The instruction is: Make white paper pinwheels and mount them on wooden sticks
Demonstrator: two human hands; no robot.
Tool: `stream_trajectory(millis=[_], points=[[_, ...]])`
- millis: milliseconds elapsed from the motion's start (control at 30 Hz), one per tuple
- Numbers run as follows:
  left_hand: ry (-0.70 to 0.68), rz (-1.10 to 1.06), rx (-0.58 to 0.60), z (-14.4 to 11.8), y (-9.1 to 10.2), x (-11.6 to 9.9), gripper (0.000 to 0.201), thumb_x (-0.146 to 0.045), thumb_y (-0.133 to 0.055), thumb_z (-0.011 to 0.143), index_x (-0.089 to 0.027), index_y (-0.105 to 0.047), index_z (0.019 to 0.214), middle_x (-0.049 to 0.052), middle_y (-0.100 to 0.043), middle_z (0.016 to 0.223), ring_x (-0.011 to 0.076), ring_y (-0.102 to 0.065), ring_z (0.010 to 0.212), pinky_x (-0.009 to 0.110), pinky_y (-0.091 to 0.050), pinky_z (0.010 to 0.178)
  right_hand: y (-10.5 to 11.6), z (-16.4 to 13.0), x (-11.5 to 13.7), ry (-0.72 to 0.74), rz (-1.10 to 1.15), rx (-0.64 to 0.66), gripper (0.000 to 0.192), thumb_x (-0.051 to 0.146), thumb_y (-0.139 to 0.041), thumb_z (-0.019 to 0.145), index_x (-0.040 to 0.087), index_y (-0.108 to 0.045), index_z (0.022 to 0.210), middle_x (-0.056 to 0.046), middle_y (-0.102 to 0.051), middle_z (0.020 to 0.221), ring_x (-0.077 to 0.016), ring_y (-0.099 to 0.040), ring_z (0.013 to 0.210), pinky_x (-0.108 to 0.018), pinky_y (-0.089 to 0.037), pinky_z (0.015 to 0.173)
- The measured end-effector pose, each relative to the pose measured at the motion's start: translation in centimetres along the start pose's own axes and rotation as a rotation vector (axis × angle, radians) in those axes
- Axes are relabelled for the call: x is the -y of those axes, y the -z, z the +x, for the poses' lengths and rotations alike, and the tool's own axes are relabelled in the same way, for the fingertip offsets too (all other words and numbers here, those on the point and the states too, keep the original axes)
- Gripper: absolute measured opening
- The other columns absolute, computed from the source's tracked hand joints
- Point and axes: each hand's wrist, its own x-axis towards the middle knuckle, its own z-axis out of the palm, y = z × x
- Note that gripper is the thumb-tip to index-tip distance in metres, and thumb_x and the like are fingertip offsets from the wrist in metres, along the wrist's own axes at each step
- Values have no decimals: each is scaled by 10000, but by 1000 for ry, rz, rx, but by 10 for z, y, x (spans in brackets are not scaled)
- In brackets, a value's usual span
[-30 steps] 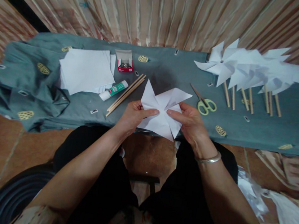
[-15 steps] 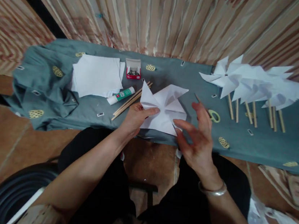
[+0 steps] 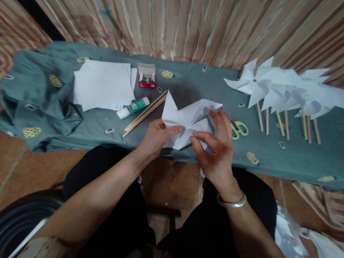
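Observation:
A white folded paper pinwheel head (image 3: 188, 118) is held just above the near edge of the teal cloth (image 3: 196, 82). My left hand (image 3: 155, 137) pinches its left side with thumb on its centre. My right hand (image 3: 216, 149) grips its lower right flap with thumb and forefinger, the other fingers spread over the paper. Green-handled scissors (image 3: 237, 128) lie just right of my right hand. Wooden sticks (image 3: 145, 112) and a glue stick (image 3: 132, 107) lie left of my left hand.
A stack of white paper sheets (image 3: 102, 83) and a small red box of pins (image 3: 147, 78) sit at the back left. Several finished paper pinwheels on sticks (image 3: 286, 90) lie at the right. A striped curtain (image 3: 185, 17) hangs behind. Paper scraps (image 3: 332, 253) litter the tiled floor.
My right hand let go of the pinwheel's right side, drew back open, and has returned to pinch its lower right flap. My left hand kept its hold throughout.

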Motion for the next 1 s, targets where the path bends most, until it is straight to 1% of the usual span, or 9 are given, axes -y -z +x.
stream_trajectory(millis=[167, 367, 500, 633, 800, 1000], points=[[-15, -13, 1, -2, -4, 2, 257, -242, -864, 519, -152, -743, 728, 1, -745, 707, 136, -635, 600, 278, -521, 669, -7, 3, 2, -1, -60, -58, 118, 230, -593, 887, 228, -701, 840, -56, -475, 1486, -343, -322, 1446, -606, -321, 1134], [-8, 7, -5, -3, -5, 3, 273, -247, -861, 519, -155, -749, 750, 12, -754, 740, 150, -652, 630, 284, -521, 681, -10, 5, 2, -41, -46, -40, 118, 210, -594, 869, 235, -708, 845, -58, -458, 1498, -371, -301, 1448, -616, -289, 1139], [-14, -10, -6, -3, -5, 4, 292, -235, -865, 514, -157, -753, 773, 14, -761, 766, 150, -661, 653, 284, -525, 698, -10, 6, 3, -29, -91, -75, 120, 215, -588, 877, 243, -704, 863, -71, -501, 1459, -354, -338, 1433, -601, -318, 1132], [-10, 10, -30, -3, -5, 5, 310, -235, -865, 506, -157, -754, 785, 18, -765, 781, 159, -669, 667, 286, -526, 695, -11, 5, 4, -9, -143, -70, 131, 238, -580, 888, 260, -703, 928, -68, -525, 1440, -345, -357, 1424, -607, -346, 1115], [-20, 5, -33, -3, -6, 5, 308, -226, -865, 502, -154, -755, 780, 14, -764, 779, 158, -671, 671, 281, -525, 695, -11, 6, 5, -8, -161, -87, 131, 236, -587, 890, 235, -684, 802, -79, -537, 1426, -333, -384, 1412, -567, -364, 1120], [-46, -6, -46, -2, -7, 7, 315, -201, -866, 490, -159, -750, 779, 8, -764, 775, 154, -671, 678, 277, -531, 699, -12, 7, 6, -12, -184, -80, 133, 243, -581, 896, 240, -690, 819, -74, -564, 1408, -327, -410, 1396, -564, -380, 1107]])
